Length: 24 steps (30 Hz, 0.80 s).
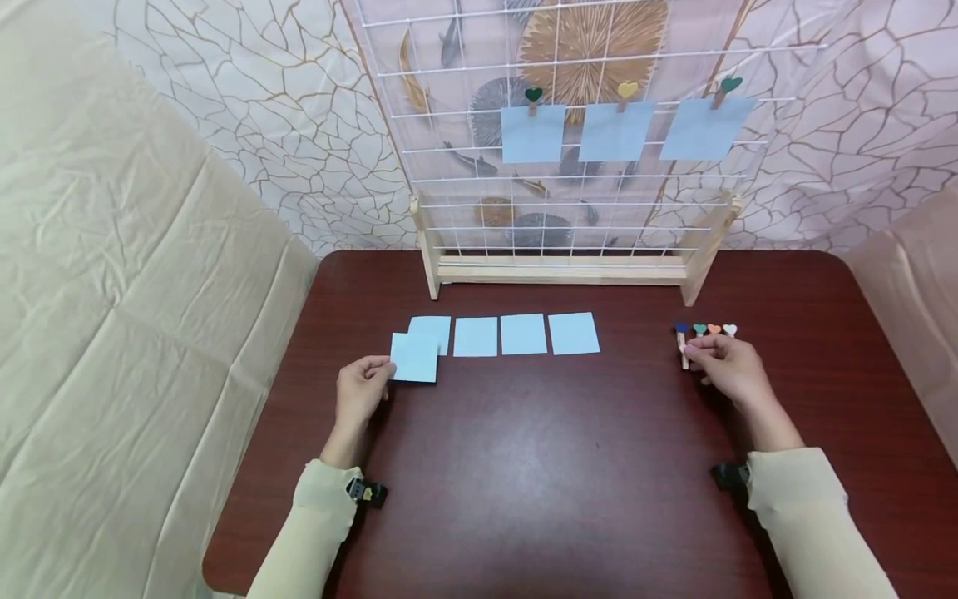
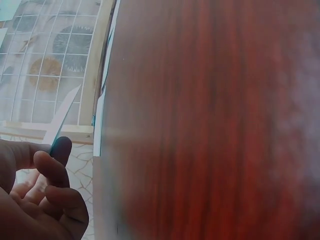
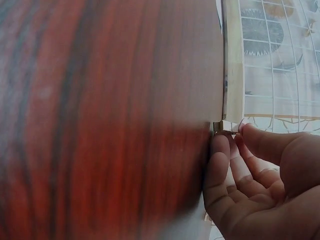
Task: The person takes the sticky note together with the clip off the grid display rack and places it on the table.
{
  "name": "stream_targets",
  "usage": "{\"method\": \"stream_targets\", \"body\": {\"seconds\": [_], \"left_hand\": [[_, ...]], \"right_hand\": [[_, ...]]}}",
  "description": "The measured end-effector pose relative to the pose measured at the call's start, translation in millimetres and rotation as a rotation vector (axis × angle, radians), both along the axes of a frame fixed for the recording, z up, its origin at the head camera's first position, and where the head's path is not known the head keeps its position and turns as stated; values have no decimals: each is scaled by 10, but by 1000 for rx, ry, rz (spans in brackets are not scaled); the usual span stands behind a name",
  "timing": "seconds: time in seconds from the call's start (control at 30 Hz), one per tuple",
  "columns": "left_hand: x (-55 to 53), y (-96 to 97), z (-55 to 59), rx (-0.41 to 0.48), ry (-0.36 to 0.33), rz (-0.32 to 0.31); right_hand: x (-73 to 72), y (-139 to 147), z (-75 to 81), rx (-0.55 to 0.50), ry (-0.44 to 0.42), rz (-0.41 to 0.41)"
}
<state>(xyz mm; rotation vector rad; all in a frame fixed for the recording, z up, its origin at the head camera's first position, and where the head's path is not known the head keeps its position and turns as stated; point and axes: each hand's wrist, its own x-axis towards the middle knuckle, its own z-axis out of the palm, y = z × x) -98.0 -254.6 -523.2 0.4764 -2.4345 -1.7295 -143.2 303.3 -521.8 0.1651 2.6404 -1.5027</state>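
At the left of the table my left hand pinches a light blue paper square by its left edge, between thumb and fingers. Seen edge-on in the left wrist view, that paper tilts up from the fingertips. It overlaps the leftmost of several like squares laid in a row. Over on the right, my right hand pinches a small wooden clothespin with a dark blue heart on its end. The right wrist view shows this clothespin between thumb and fingertips, close over the tabletop.
More heart clothespins, green, orange and white, lie beside the right hand. Behind the row stands a white wire grid on a wooden base. Three blue squares hang there from heart clothespins.
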Motion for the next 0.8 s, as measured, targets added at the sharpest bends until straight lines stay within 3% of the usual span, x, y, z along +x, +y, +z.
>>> {"method": "stream_targets", "body": {"seconds": [0.2, 0.47, 0.6, 0.8], "left_hand": [[46, -37, 2, -43, -73, -49], [101, -73, -52, -78, -196, -158], [110, -79, -53, -121, -202, -171], [118, -72, -37, -256, -192, -174]], "right_hand": [[14, 1, 11, 31, -11, 3], [32, 16, -2, -8, -76, 29], [23, 18, -8, -26, -76, 29], [2, 16, -21, -32, -72, 25]]}}
